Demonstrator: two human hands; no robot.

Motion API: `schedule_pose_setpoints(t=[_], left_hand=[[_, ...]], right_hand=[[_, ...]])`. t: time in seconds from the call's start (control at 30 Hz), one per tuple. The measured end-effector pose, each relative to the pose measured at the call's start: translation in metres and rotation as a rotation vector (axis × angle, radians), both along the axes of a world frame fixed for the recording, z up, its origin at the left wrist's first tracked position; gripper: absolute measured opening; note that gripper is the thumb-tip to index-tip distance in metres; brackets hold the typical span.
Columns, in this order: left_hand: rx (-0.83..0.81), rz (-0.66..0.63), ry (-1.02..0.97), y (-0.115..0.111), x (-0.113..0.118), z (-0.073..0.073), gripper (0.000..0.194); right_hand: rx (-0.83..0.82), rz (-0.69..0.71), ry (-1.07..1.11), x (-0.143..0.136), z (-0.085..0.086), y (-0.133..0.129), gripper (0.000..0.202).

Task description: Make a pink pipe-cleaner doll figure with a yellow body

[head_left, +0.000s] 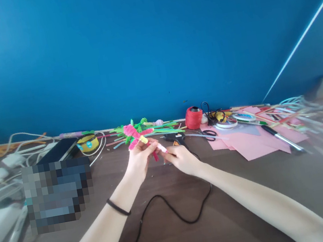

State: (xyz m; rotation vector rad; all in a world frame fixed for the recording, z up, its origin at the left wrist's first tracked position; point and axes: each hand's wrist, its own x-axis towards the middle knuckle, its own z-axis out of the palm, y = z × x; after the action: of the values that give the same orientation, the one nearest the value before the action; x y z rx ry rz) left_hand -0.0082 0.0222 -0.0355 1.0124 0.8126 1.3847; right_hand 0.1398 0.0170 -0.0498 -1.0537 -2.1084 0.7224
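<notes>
My left hand [143, 157] pinches a fuzzy pink and yellow pipe-cleaner flower [132, 133], with its petals spread above the fingers. Its yellow part lies at my fingertips, and a red-pink piece hangs below them. From between the two hands a pale pink-white fuzzy piece [161, 148] slants down to the right. The fingers of my right hand [182, 158] are closed on the lower end of that pale piece. Just behind my right hand lies a black glue gun [174, 138]. The exact joint between the pieces is hidden by my fingers.
Green pipe cleaners [165, 128] lie along the wall, beside a red thread spool [194, 118]. Black scissors [209, 133], pink paper sheets [253, 142] and a pen [283, 139] are to the right. White cables, a phone [60, 150] and a yellow tape roll [88, 144] sit left. A black cord [178, 214] crosses the front.
</notes>
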Motion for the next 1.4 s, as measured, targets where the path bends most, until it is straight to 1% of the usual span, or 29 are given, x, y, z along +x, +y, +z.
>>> schedule_pose_setpoints(t=[0.07, 0.13, 0.2, 0.27, 0.33, 0.4, 0.47, 0.57, 0.7, 0.8, 1.0, 1.1, 1.17, 1.27, 1.33, 1.4], left_hand=[[0.005, 0.064, 0.033, -0.001, 0.002, -0.001, 0.017], [0.027, 0.16, 0.126, -0.003, 0.003, -0.001, 0.015], [0.077, 0.241, 0.285, -0.006, 0.002, 0.0, 0.012], [0.151, 0.29, 0.461, -0.009, 0.001, 0.001, 0.009], [0.226, 0.323, 0.6, -0.012, -0.001, 0.002, 0.008], [0.28, 0.343, 0.686, -0.013, -0.003, 0.002, 0.01], [0.309, 0.346, 0.739, -0.013, -0.005, 0.001, 0.011], [0.308, 0.35, 0.772, -0.01, -0.007, -0.001, 0.011], [0.247, 0.316, 0.743, -0.006, -0.007, -0.001, 0.008], [0.173, 0.235, 0.688, -0.004, -0.006, 0.0, 0.008], [0.075, 0.072, 0.325, -0.005, -0.002, 0.009, 0.01], [0.029, 0.023, 0.202, -0.006, -0.001, 0.01, 0.013], [0.017, 0.008, 0.143, -0.005, -0.001, 0.008, 0.015], [0.008, -0.003, 0.092, -0.003, 0.0, 0.003, 0.016], [0.013, 0.01, 0.082, -0.002, 0.0, 0.001, 0.016], [0.028, 0.052, 0.097, -0.003, 0.001, 0.002, 0.015]], right_hand=[[0.043, 0.009, -0.026, -0.004, -0.002, -0.003, 0.03], [0.037, 0.02, -0.072, -0.006, -0.002, -0.006, 0.024], [-0.002, 0.029, -0.135, -0.007, -0.001, -0.009, 0.017], [-0.019, 0.044, -0.183, -0.007, 0.001, -0.01, 0.013], [0.013, 0.048, -0.2, -0.005, 0.003, -0.011, 0.013], [0.063, 0.04, -0.197, -0.004, 0.004, -0.009, 0.015], [0.105, 0.022, -0.188, -0.001, 0.006, -0.007, 0.019], [0.171, 0.004, -0.161, 0.004, 0.011, -0.004, 0.023], [0.248, 0.016, -0.093, 0.013, 0.019, 0.003, 0.021], [0.253, -0.006, -0.031, 0.019, 0.02, 0.008, 0.018], [0.157, -0.054, 0.016, 0.021, 0.013, 0.016, 0.021], [0.092, -0.051, 0.03, 0.018, 0.01, 0.014, 0.026], [0.054, -0.039, 0.033, 0.014, 0.008, 0.012, 0.027], [0.048, -0.036, -0.022, 0.007, 0.002, 0.007, 0.024], [0.065, -0.037, -0.082, 0.002, -0.002, 0.003, 0.024], [0.07, -0.032, -0.153, -0.004, -0.005, -0.001, 0.023]])
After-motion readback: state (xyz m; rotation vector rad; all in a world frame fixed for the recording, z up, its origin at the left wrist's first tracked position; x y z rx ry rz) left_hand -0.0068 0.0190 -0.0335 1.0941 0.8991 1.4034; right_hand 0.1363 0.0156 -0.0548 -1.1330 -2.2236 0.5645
